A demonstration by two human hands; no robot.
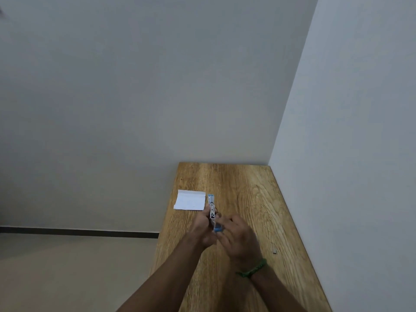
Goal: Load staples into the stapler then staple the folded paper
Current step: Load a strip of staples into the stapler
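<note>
One stapler (211,208), left hand (203,224) gripping, right hand (238,237) at rear

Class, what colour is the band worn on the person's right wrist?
Green; the band shows best in the head view.

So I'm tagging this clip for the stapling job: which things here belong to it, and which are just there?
Part of the job: stapler, gripped by the left hand, right hand at its blue end; folded paper; small grey piece, probably staples.
Just there: wooden table; green wristband.
</note>
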